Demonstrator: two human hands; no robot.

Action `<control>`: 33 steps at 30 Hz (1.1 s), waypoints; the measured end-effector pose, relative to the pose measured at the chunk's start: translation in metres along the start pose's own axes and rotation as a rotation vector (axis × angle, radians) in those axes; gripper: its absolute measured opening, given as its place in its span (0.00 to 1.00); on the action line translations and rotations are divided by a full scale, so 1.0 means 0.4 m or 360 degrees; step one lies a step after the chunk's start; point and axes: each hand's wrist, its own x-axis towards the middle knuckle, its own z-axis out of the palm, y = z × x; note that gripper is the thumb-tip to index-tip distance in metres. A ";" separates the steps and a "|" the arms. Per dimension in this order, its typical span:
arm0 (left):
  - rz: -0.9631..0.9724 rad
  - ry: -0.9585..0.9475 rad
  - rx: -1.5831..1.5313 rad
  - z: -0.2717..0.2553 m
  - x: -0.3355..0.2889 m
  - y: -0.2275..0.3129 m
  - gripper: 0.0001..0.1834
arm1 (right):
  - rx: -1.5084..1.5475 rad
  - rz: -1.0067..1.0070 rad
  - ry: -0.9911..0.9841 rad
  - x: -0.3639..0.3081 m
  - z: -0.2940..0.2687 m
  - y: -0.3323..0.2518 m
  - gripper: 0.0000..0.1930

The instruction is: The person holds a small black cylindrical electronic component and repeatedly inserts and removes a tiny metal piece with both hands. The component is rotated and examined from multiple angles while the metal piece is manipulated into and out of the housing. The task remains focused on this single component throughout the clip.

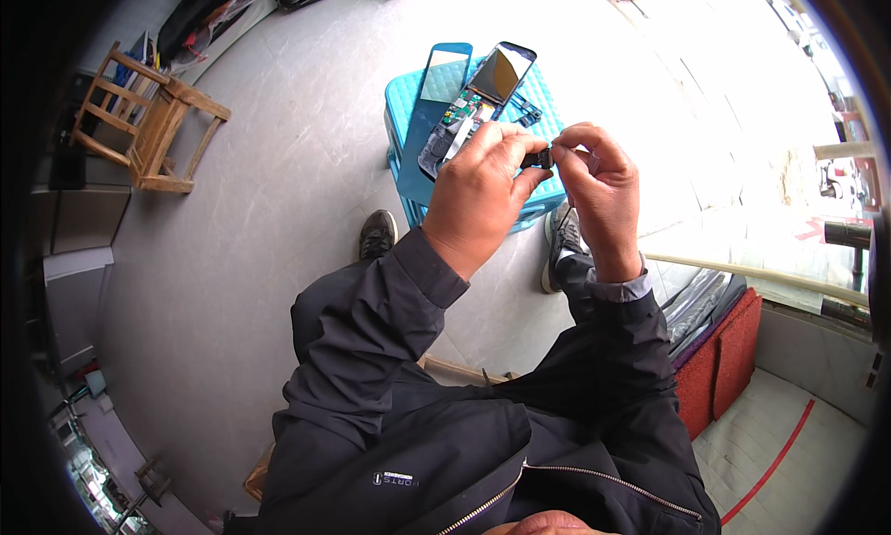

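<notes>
My left hand (487,187) pinches a small black part (536,159) between thumb and fingertips, above a light-blue stool (408,94). Against the right end of that part are the closed fingertips of my right hand (601,178); whatever they grip is too small to make out. An opened phone (461,117) lies on the stool, its green circuit board and inner parts bare, partly covered by my left hand. A dark glossy panel (506,74) adjoins its far end. Beneath the phone's left side is a flat blue panel (425,131). A small dark frame-like piece (528,113) rests to the phone's right.
My shoes (378,234) flank the stool on the grey tiled floor (232,257). A small wooden chair (158,127) stands at the far left. Red mats (719,363) and plastic-wrapped dark material (698,303) lean at the right, beside a pale rail (770,270).
</notes>
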 end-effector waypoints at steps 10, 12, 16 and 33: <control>0.0080 0.0078 0.0178 0.004 -0.002 0.003 0.19 | 0.0150 -0.0041 0.0034 -0.003 0.012 0.012 0.03; 0.0059 0.0084 0.0199 0.002 -0.006 0.008 0.21 | 0.0179 -0.0024 0.0044 -0.005 0.016 0.013 0.03; 0.0096 0.0083 0.0262 0.000 -0.004 0.013 0.22 | 0.0220 0.0046 0.0059 -0.008 0.018 0.009 0.03; 0.0012 0.0057 0.0201 0.004 -0.005 0.015 0.21 | 0.0185 0.0226 0.0027 -0.011 0.006 -0.012 0.02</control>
